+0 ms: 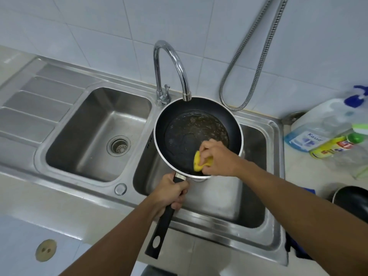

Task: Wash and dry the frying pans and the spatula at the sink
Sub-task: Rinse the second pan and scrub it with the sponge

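My left hand (171, 193) gripped the frying pan (198, 134) handle over the sink's (274, 232) right basin, handle pointing toward the worktop's near edge; my right hand (218, 157) pinched a yellow sponge (201, 161) inside.

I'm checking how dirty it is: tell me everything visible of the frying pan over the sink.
The frying pan is round, dark inside, with a bright metal rim and a long black handle. Greasy residue speckles its base. It hangs over the right basin, below the tap; the left hand grips the handle, the right hand presses a sponge inside.
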Demonstrator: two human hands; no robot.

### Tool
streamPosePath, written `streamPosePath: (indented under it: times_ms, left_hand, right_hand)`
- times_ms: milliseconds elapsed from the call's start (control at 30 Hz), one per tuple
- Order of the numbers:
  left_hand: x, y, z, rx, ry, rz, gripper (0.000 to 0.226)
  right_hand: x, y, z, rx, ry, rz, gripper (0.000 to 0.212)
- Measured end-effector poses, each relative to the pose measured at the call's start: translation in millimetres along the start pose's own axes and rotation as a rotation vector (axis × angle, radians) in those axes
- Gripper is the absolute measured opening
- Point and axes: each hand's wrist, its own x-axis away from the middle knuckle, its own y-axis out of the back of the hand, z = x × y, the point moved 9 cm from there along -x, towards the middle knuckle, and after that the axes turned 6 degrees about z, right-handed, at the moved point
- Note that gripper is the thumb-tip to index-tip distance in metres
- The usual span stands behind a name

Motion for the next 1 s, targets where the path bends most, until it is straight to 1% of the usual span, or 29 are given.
streamPosePath:
  times_ms: [100, 167, 233, 267, 333, 400, 433, 500, 533, 600, 700, 767, 833, 900, 967, 1000]
  left_hand:
    - [0, -1, 2, -0.011, 0.012, 0.012, 0.015]
    - [1, -1, 2, -0.021, 0.024, 0.026, 0.013]
    - [3, -1, 3, -0.035, 0.039, 0.037, 0.012]
    - [5, -1, 4, -0.041, 0.046, 0.042, 0.011]
    - [7, -1, 5, -0.054, 0.046, 0.047, 0.013]
    - [7, -2, 6, -0.079, 0.043, 0.048, 0.023]
    - [5, -2, 6, -0.094, 0.042, 0.045, 0.027]
    - [2, -4, 1, -0.117, 0.034, 0.037, 0.027]
    - [0, -4, -2, -0.126, 0.030, 0.029, 0.026]
    - [-4, 0, -7, -0.130, 0.025, 0.009, 0.025]
    - [-7, 7, -14, -0.088, 0.017, 0.011, 0.027]
    - [-8, 9, -17, -0.043, 0.013, 0.029, 0.022]
    - [-9, 9, -19, -0.003, 0.001, 0.042, 0.019]
    - [-10, 7, -19, 0.029, -0.005, 0.044, 0.021]
    - [-9, 6, -18, 0.038, 0.000, 0.052, 0.022]
    - [-9, 4, -17, 0.031, 0.003, 0.058, 0.021]
  right_hand:
    - [9, 24, -27, 0.198, -0.117, -0.003, 0.011]
    - [4, 44, -40, 0.374, -0.185, -0.058, 0.009]
    - [-7, 64, -52, 0.509, -0.272, -0.135, 0.016]
    - [-14, 73, -57, 0.525, -0.310, -0.179, 0.019]
    - [-32, 87, -59, 0.467, -0.338, -0.276, 0.023]
    - [-57, 88, -50, 0.310, -0.323, -0.331, 0.026]
    - [-70, 84, -40, 0.202, -0.304, -0.333, 0.030]
    - [-92, 69, -9, 0.016, -0.221, -0.309, 0.036]
    - [-99, 61, 8, -0.043, -0.163, -0.297, 0.036]
    - [-101, 45, 35, -0.123, -0.058, -0.258, 0.030]
    - [-81, 15, 52, -0.126, 0.036, -0.111, 0.014]
    - [-60, 0, 43, -0.132, 0.022, -0.022, 0.010]
    - [-39, -2, 22, -0.121, -0.051, 0.020, 0.008]
    - [-26, 6, 0, -0.080, -0.143, 0.043, 0.012]
    - [-22, 20, -15, -0.001, -0.221, 0.041, 0.017]
    - [-24, 29, -22, 0.053, -0.259, 0.015, 0.016]
